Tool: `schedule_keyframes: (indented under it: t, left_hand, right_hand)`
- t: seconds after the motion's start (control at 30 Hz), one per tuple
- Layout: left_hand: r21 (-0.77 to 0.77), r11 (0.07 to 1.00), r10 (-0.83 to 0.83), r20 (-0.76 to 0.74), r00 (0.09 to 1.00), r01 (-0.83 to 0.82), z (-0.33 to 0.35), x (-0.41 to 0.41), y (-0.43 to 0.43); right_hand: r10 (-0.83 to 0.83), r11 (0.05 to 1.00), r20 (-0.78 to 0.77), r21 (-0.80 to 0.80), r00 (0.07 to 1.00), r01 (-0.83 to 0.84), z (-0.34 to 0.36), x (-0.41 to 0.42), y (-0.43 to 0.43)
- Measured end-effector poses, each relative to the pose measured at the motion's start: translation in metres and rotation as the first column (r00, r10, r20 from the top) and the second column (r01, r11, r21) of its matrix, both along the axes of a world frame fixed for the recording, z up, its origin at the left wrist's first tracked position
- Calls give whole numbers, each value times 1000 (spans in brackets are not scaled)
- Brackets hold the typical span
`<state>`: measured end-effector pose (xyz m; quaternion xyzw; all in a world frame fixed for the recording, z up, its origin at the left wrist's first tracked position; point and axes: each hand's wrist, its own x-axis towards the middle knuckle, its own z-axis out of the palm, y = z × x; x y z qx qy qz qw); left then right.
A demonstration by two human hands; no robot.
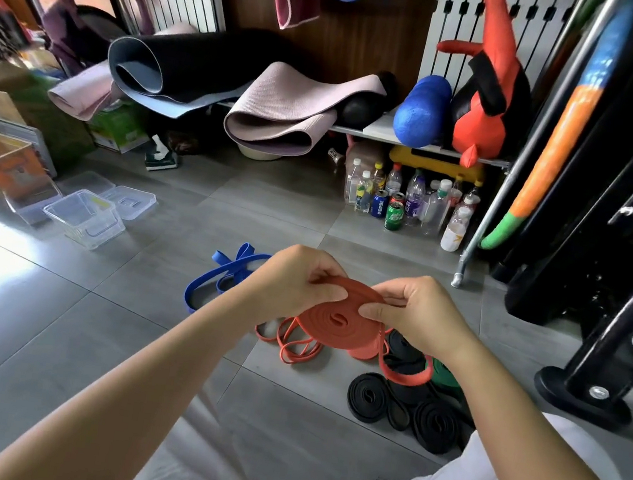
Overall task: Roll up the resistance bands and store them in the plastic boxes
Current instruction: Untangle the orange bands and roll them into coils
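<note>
The person sits on the grey tiled floor (93, 331) with both hands raised in front of them, each closed on an orange band (336, 323) wound into a flat spiral coil. The left hand (293, 285) pinches the coil's left edge with the thumb on top. The right hand (417, 317) grips the right edge, its thumb pressing on the outer turns. The coil hangs in the air between the hands, tilted a little towards the person. A loose tail of the same band drops from its right side and loops down to the floor.

Under the coil lie thinner orange bands (292, 347), loose and tangled. A blue band (217, 279) lies unrolled just behind the left wrist. To the right, near the person's knee, sit black rolled bands (366, 397), with a green band (446, 373) partly hidden behind the right forearm.

The clear plastic boxes (84, 217) stand open on the floor well off to the left, their lids (130, 201) beside them. Further back, bottles and cans (404, 203) cluster under a shelf that carries rolled mats (208, 68) and a blue foam roller (420, 112).
</note>
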<state>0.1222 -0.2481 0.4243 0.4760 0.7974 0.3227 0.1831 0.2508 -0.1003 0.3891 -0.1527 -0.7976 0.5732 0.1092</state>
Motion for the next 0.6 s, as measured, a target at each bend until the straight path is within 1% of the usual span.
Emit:
schedule_keyframes:
  t: [0.1,0.17,0.2,0.27,0.33,0.4,0.5,0.6]
  left_hand:
    - [-89,995,-50,-133,990,39,-1,4,1]
    - [-74,997,-35,-167,985,23,-4,3,0]
    - [-44,999,-1,-140,990,-5,-7,2,-1]
    - [39,997,65,-6,998,-65,-9,-3,-4]
    - [125,981,133,124,983,-149,-11,-8,-7]
    - [189,957,178,215,960,-220,-12,-12,-11]
    - [257,924,182,358,916,-284,-13,-14,-15]
    - [286,905,172,428,887,-314,-12,-12,-16]
  right_hand:
    - [-3,1000,10,17,1000,3,0,-1,1]
    - [-20,1000,-11,-17,1000,20,0,-1,0]
    - [-38,997,-33,-61,999,36,0,0,-1]
    - [-97,986,-74,-146,993,85,-3,4,0]
    - [-160,977,-95,-156,982,144,-9,9,2]
    - [-201,968,-91,-172,975,184,-14,11,2]
    - [-225,955,-70,-215,972,205,-19,11,0]
    - [-239,953,-104,-213,965,213,-17,10,0]
